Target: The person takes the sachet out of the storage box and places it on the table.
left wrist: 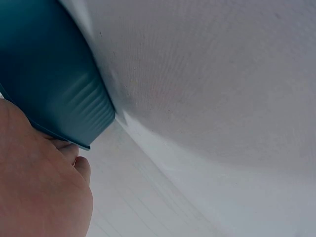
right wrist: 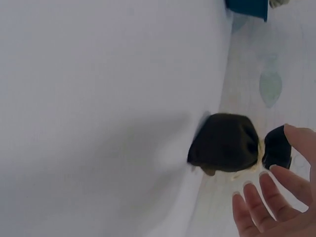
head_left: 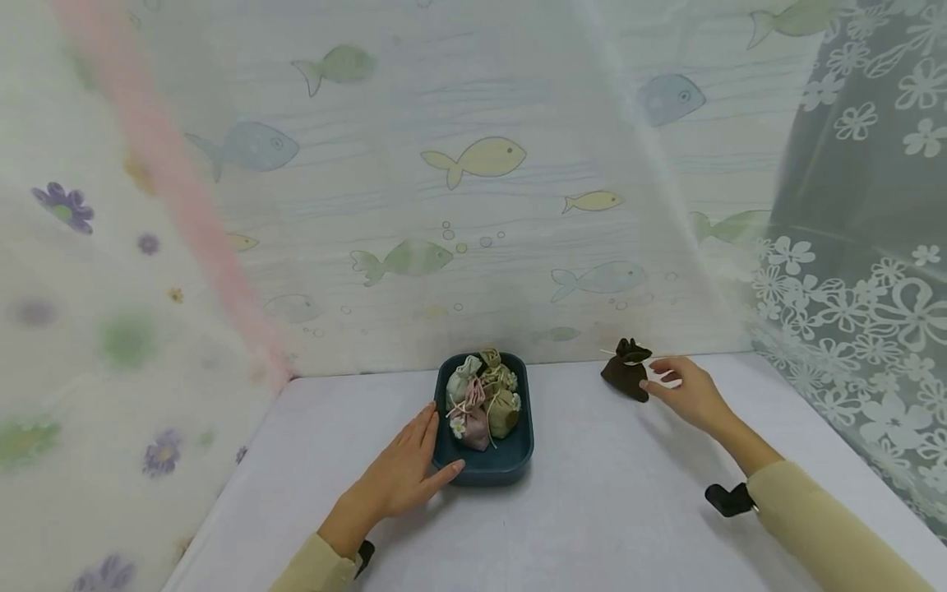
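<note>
"What's the right hand [head_left: 688, 393] doing?"
"Its fingers are spread beside the brown bag [head_left: 625, 376], thumb at the bag's edge, gripping nothing. I can't tell whether they touch."

"And the left hand [head_left: 399, 473]?"
"Laid against the blue tray [head_left: 512, 462], fingers straight along its side, thumb at the near rim."

"Where's the brown bag?"
"On the white tabletop [head_left: 577, 510], right of the tray and well apart from it, near the fish-print curtain [head_left: 503, 90]."

"Anything in the tray?"
"Small tied bags: a pink bag [head_left: 472, 429] in front, a pale bag [head_left: 460, 385] behind, greenish ones [head_left: 505, 415] to the right."
</note>
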### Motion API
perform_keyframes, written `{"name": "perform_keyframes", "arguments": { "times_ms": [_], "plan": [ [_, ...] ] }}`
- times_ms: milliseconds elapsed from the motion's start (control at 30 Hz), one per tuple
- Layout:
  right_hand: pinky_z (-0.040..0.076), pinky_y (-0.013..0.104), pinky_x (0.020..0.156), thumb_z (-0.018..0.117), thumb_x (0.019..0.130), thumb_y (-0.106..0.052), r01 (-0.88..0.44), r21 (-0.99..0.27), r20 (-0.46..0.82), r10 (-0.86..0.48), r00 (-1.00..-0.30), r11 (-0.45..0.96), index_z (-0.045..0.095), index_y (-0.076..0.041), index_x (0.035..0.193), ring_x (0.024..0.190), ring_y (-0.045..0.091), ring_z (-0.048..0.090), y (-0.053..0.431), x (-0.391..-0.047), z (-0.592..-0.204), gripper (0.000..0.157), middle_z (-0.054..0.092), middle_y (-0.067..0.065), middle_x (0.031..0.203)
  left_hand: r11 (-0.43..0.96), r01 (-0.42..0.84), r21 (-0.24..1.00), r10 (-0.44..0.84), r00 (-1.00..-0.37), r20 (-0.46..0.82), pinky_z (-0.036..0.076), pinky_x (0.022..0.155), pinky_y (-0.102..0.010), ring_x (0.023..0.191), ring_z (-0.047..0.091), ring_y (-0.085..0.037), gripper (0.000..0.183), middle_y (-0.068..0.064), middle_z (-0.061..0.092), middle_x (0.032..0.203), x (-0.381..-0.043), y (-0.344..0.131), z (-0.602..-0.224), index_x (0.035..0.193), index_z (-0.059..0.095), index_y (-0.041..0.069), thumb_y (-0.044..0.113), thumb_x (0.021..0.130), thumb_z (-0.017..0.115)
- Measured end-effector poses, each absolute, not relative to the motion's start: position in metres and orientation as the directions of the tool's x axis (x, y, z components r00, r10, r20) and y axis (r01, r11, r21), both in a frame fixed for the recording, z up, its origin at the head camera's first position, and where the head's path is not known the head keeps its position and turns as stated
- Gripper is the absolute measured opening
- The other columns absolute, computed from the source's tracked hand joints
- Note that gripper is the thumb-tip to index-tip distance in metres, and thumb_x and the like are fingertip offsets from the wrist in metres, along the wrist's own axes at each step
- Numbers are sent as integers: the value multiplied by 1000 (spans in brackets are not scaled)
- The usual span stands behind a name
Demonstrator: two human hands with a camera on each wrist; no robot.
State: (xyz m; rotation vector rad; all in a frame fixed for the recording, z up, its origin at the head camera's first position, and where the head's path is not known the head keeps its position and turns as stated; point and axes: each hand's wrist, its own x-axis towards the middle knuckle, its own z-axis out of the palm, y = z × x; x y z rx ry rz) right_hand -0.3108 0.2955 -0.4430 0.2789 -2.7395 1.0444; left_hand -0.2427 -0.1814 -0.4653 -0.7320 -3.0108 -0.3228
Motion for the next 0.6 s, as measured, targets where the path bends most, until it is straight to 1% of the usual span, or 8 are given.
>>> {"name": "perform_keyframes", "arguments": {
  "times_ms": [233,433,600],
  "plan": [
    [54,53,90,70,99,-22,-316,-644,295,-155,-943,696,60,11,129,114,45,60,278,-298,-439,46,59,29,129,868,458,194,452,-889,76,22,124,-49,157,15,-33,101,-19,10,170,-242,-182,-465,160,18,-6,74,101,30],
    [53,55,93,72,97,-18,-366,-662,311,-204,-928,654,61,10,128,113,43,60,261,-293,-438,43,61,26,127,870,456,187,452,-890,67,21,124,-48,157,15,-33,102,-19,10,170,-242,-181,-465,161,18,-6,75,100,28],
    [52,55,96,74,96,-20,-393,-686,313,-239,-919,612,63,7,128,115,42,61,244,-290,-436,42,62,23,126,868,460,186,455,-888,72,22,124,-49,156,15,-34,101,-20,11,170,-241,-181,-463,160,18,-6,75,100,29]
  ]
}}
